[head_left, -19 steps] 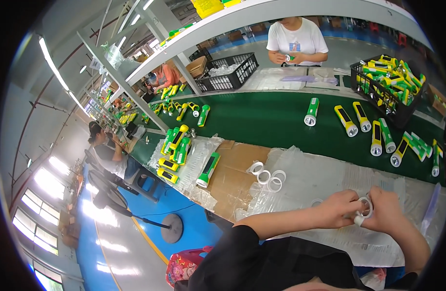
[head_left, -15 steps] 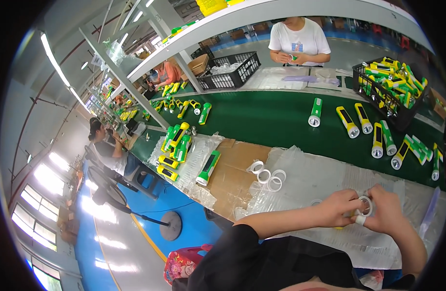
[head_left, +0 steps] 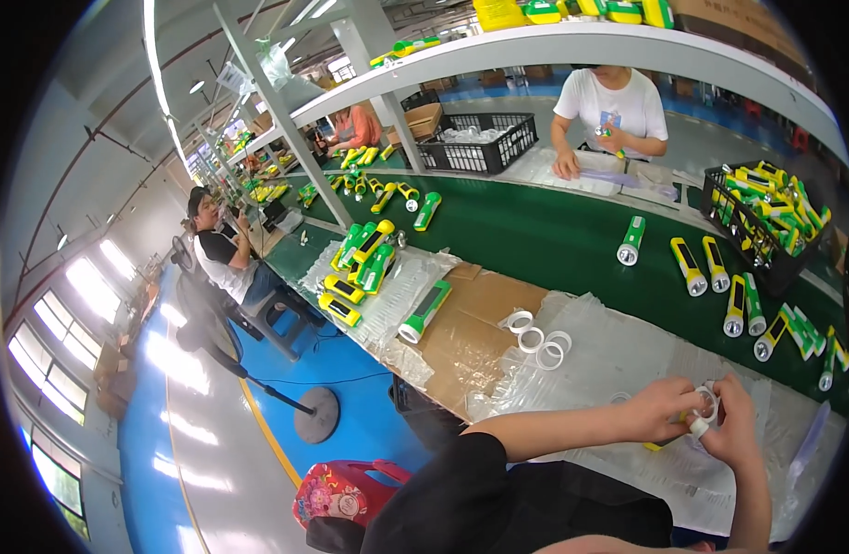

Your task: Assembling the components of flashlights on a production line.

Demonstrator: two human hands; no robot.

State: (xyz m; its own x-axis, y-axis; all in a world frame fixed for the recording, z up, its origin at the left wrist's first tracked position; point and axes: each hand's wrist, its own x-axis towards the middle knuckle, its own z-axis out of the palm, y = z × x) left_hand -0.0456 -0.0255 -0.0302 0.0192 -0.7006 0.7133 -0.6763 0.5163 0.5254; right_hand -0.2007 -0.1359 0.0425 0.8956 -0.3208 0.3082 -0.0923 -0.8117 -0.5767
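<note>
My left hand point(head_left: 667, 412) and my right hand point(head_left: 733, 427) meet over the near right of the bench. Between their closed fingers is a white ring point(head_left: 710, 403), tilted up on edge. A white wrap covers my right thumb. Part of a yellow flashlight point(head_left: 658, 445) shows below my left hand, most of it hidden. Left of my hands, several loose white rings point(head_left: 531, 341) lie on plastic wrap point(head_left: 591, 343). A green flashlight point(head_left: 425, 312) rests on brown cardboard point(head_left: 475, 323), beside a pile of green and yellow flashlights point(head_left: 374, 251).
A green conveyor belt point(head_left: 535, 231) carries scattered flashlights past the bench. Beyond it, a black crate point(head_left: 766, 226) is heaped with flashlights, and a person in white point(head_left: 614, 106) works. A metal shelf point(head_left: 572, 54) crosses above. A fan stand point(head_left: 315, 414) is on the floor at left.
The view has shifted, so the scene sits lower and further right. My hands stay together on the ring. The person across has spread their hands apart, one now lower on the worktop.
</note>
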